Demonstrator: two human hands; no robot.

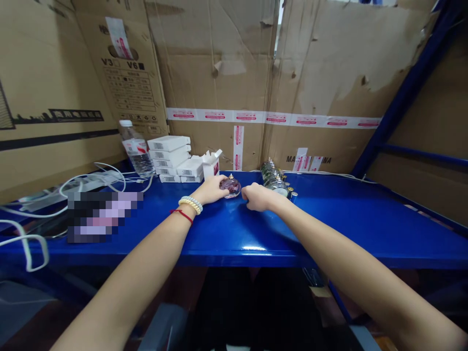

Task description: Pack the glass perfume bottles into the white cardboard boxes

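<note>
My left hand is closed round the side of a round, purple-tinted glass perfume bottle. The bottle is upright on the blue table, and its metal spray neck points up. Just right of it is my right hand, its fingers curled in and apart from the glass. Whatever those fingers may hold is hidden. Behind my right hand stands a row of similar glass perfume bottles, with several small gold-topped caps along its right side.
White boxes are stacked at the back left, next to an open white box. Further left are a water bottle, a power strip with white cables and a blurred-out item. Cardboard walls the back; a blue post slants at right.
</note>
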